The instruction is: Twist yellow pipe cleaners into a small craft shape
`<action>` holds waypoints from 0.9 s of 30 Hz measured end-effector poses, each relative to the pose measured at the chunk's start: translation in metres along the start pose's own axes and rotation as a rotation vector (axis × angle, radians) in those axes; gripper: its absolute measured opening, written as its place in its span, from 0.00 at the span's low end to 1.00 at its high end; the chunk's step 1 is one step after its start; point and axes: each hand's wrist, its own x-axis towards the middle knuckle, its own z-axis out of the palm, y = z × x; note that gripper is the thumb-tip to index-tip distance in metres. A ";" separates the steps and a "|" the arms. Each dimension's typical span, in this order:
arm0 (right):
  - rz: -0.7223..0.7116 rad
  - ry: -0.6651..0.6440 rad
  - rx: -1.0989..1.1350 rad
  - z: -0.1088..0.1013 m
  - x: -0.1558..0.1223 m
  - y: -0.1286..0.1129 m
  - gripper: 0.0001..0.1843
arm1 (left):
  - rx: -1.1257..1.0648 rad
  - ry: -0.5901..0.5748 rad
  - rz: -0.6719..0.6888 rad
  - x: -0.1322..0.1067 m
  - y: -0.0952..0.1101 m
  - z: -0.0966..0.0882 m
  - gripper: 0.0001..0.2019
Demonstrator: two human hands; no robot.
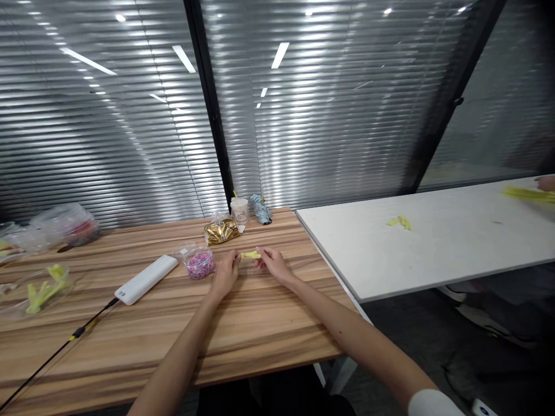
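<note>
My left hand (pixel 226 271) and my right hand (pixel 274 264) meet over the wooden table, fingers pinched. Between them stretches a short, thin yellow strip (pixel 250 255), one end in each hand; its exact kind is too small to make out. Just left of my left hand stands a clear round tub (pixel 199 263) full of small pink and purple loops that look like rubber bands. Farther left, several yellow strips (pixel 43 293) lie in a clear plastic container.
A white power bank (pixel 146 279) with a black cable (pixel 56 348) lies left of the tub. Behind are a gold packet (pixel 221 231), a cup (pixel 239 211) and a crumpled blue wrapper (pixel 261 209). Yellow pieces (pixel 400 222) rest on the white table (pixel 437 254); another person's hand (pixel 545 183) is at far right.
</note>
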 end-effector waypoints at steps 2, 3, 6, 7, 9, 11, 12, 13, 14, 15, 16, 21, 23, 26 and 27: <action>0.025 0.011 0.035 0.000 0.000 -0.002 0.24 | -0.043 -0.017 -0.009 0.000 0.002 -0.001 0.12; 0.035 0.016 0.054 0.000 0.001 -0.003 0.24 | -0.063 -0.026 -0.016 0.000 0.004 -0.002 0.12; 0.061 0.029 0.111 0.000 0.002 -0.004 0.24 | -0.115 -0.042 -0.037 0.001 0.008 -0.005 0.12; 0.067 0.033 0.127 0.000 0.002 -0.004 0.24 | -0.132 -0.045 -0.046 0.001 0.009 -0.006 0.12; 0.074 0.039 0.150 -0.001 0.002 -0.004 0.24 | -0.166 -0.052 -0.067 0.002 0.011 -0.008 0.12; 0.068 0.037 0.159 -0.001 0.002 -0.003 0.24 | -0.207 -0.066 -0.091 0.002 0.011 -0.008 0.13; 0.060 0.032 0.157 -0.001 0.002 -0.003 0.24 | -0.229 -0.069 -0.105 0.002 0.011 -0.008 0.13; 0.050 0.026 0.151 0.000 0.002 -0.003 0.24 | -0.249 -0.068 -0.121 0.002 0.010 -0.008 0.14; 0.040 0.017 0.142 0.000 0.002 -0.002 0.24 | -0.265 -0.064 -0.141 0.002 0.009 -0.007 0.14; 0.030 0.010 0.133 0.000 0.002 -0.002 0.24 | -0.277 -0.056 -0.166 0.002 0.008 -0.006 0.15; 0.021 0.005 0.125 0.000 0.002 -0.002 0.24 | -0.289 -0.047 -0.193 0.002 0.007 -0.005 0.15; 0.006 0.001 0.107 -0.001 0.002 -0.002 0.23 | -0.439 -0.070 -0.257 0.002 0.001 -0.001 0.19; 0.005 -0.003 0.109 -0.002 0.002 -0.003 0.23 | -0.478 -0.097 -0.252 0.002 0.000 0.001 0.20; 0.003 -0.002 0.138 -0.001 0.002 -0.005 0.23 | -0.524 -0.108 -0.270 0.002 -0.001 0.003 0.20; 0.004 -0.001 0.151 -0.001 0.002 -0.005 0.23 | -0.549 -0.107 -0.278 0.002 -0.001 0.003 0.20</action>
